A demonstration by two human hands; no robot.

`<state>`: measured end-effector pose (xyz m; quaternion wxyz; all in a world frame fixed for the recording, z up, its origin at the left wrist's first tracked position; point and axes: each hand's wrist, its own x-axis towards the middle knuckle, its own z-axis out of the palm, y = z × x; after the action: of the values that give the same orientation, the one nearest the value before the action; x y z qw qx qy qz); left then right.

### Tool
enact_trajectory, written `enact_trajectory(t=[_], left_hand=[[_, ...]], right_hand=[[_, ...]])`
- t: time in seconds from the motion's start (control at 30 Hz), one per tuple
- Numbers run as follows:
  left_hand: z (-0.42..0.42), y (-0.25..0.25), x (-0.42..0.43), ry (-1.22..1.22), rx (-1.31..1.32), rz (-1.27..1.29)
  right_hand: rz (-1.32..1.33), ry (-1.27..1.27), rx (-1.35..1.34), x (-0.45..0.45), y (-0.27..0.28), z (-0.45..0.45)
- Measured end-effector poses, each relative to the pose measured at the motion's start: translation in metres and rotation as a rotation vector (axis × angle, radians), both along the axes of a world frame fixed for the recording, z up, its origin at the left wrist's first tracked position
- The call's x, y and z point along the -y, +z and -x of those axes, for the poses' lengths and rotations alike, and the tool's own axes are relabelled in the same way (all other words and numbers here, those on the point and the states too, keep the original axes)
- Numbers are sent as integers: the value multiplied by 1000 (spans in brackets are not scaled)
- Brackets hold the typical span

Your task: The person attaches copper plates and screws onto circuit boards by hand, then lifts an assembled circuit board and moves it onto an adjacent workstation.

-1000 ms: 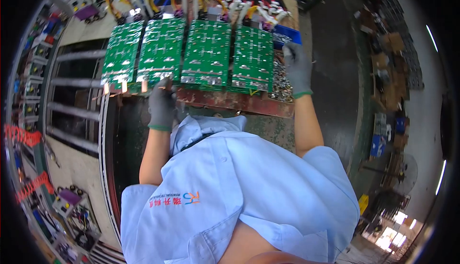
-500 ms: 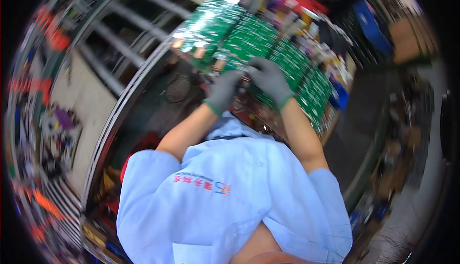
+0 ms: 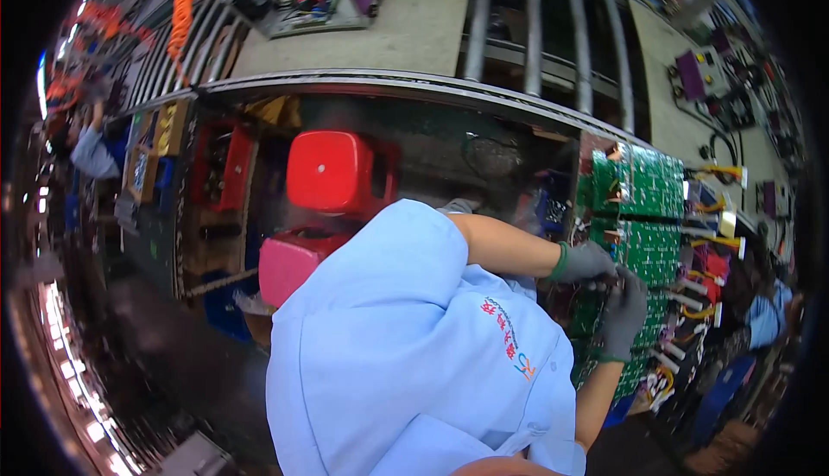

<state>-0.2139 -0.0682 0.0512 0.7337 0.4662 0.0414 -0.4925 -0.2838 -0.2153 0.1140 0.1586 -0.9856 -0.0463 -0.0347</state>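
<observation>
Both hands wear grey gloves with green cuffs and meet at the edge of the green circuit boards at the right. My left hand (image 3: 585,263) reaches in from the left, its fingers bent together near the other hand. My right hand (image 3: 625,316) comes up from below over the boards, fingertips curled toward the left one. What lies between the fingertips is too small to make out. A green circuit board (image 3: 648,253) lies just beside the hands, and another board (image 3: 649,180) is above it. White and yellow connectors (image 3: 721,243) stick out from the boards' far side.
A red stool (image 3: 328,171) and a pinkish-red stool (image 3: 289,270) stand at the left. The conveyor's metal rail (image 3: 345,79) runs across the top, with rollers (image 3: 533,35) behind. An opened device (image 3: 319,1) sits on the conveyor. Other people appear at the far left (image 3: 93,155) and right (image 3: 764,316).
The view has swung strongly left, so the boards now lie at the right and the stools show fully. My hands, apart at first, came together by the boards and remain close.
</observation>
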Motion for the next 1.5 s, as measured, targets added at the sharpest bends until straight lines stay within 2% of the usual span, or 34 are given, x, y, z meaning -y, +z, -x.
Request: enact_trajectory(t=[0.03,0.1,0.23,0.4,0.5,0.6,0.67,0.73,0.8,0.87,0.93,0.97,1.0,1.03,1.07,1.13,1.17,1.23,1.3,1.33,1.4,1.47,1.5], left_hand=[[-1,-4,5,28,3,-9],[-1,-13,11,11,-39,-39],[-2,13,-2,3,-49,-96],[-2,-8,12,61,-141,-6],[0,-13,9,60,-126,56],[1,-14,6,5,5,48],[0,-2,1,-34,1,23],[0,-8,2,-18,-56,38],[2,-4,0,-12,-83,59],[1,-21,0,-70,52,126],[3,-7,0,-49,-10,92],[3,-15,4,-28,-62,82],[1,-18,0,-95,2,122],[7,-2,-1,-38,6,64],[7,-4,-1,-23,-29,102],[-10,-73,1,-132,203,268],[-12,-84,3,-198,204,288],[-18,-91,1,-199,47,395],[-19,-79,2,-173,-27,358],[-21,-81,-1,-223,177,276],[-25,-84,-6,-307,585,69],[-30,-96,-8,-147,27,345],[-30,-96,-8,-181,20,337]], right_hand=[[-9,28,3,-2,1,-1],[215,-14,-25,-5,4,1],[231,-16,-45,7,-4,-3],[445,8,-65,-2,5,-11],[480,85,-17,-2,4,-19],[459,103,-166,3,10,-24],[457,42,-154,3,14,-22],[316,94,30,1,21,-17],[314,81,23,0,11,-16],[388,-27,-271,-11,25,-22],[403,-99,-371,-5,13,-26],[330,-134,-253,-7,19,-22],[260,-148,-171,-7,25,-18],[228,-87,-63,-6,25,-13],[319,-93,-282,-5,17,-19],[343,-75,-410,-6,21,-23],[348,-117,-388,-5,20,-22],[331,-196,-367,-1,10,-17],[288,-73,186,5,-8,-8],[266,-120,179,2,-7,-7],[358,-15,-223,-1,7,-12],[332,-95,-195,-3,-1,-11],[334,-131,-160,-3,-4,-11]])
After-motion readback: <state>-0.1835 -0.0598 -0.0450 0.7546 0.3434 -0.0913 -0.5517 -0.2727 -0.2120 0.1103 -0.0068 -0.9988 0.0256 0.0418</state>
